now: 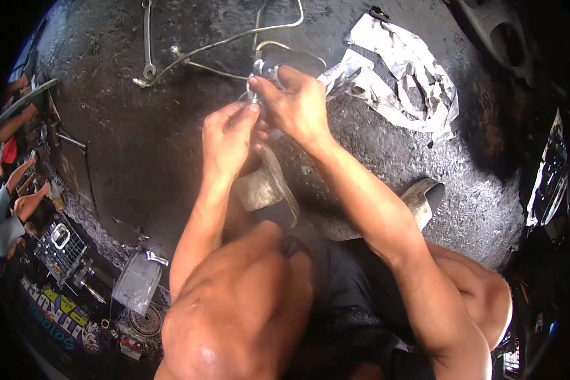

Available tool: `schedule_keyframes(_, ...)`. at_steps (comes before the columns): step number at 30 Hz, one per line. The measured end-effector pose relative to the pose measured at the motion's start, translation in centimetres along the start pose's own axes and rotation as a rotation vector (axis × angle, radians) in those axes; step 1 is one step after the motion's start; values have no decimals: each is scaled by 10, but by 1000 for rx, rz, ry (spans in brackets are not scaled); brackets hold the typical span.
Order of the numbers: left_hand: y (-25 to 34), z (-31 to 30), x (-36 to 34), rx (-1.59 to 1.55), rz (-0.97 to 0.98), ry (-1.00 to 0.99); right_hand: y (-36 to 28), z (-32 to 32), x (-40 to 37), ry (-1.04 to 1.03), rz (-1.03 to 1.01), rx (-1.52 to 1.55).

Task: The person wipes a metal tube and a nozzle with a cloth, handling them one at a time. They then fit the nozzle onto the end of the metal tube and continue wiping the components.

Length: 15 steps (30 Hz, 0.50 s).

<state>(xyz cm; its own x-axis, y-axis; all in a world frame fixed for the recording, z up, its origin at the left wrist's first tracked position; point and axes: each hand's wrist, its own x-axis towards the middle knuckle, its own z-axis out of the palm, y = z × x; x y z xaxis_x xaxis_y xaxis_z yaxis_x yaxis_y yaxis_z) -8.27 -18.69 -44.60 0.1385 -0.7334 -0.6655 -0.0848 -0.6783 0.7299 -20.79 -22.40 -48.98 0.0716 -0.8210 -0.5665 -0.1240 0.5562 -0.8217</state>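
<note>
Both my hands meet above the dark floor around a small shiny metal piece [258,66], mostly covered by the fingers. My left hand [227,138] pinches at its lower end, thumb pointing up. From the right, my right hand [297,104] closes over it with bent fingers. I cannot tell exactly what kind of part it is. A thin bent metal pipe [234,39] with end fittings lies just beyond the hands. One tip of a crumpled, stained white cloth [418,76] reaches the right hand's knuckles in this view.
A combination wrench [148,38] lies at the upper left. A worn sandal [269,190] is below my hands, and another [421,199] sits to the right. At the lower left are a clear plastic container [138,278] and a metal engine part [61,240]. Other people [9,209] sit at the far left.
</note>
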Motion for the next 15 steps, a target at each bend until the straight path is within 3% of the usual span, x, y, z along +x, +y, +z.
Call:
schedule_keyframes(3, -1, -4, 5, -75, -6, 10, 20, -8, 2, 141, -178, 355)
schedule_keyframes(6, -1, -6, 8, -74, -8, -26, 10, -17, -10, 159, -9, 542)
schedule_keyframes(9, -3, -4, 7, -132, -20, -37, 7, -15, -10, 39, -472, -284)
schedule_keyframes(12, -3, -3, 7, -166, 21, -25, 2, -22, -7, -164, -546, -294)
schedule_keyframes(15, -7, -3, 2, -161, -64, -56, 6, -39, 3, -392, -593, -196)
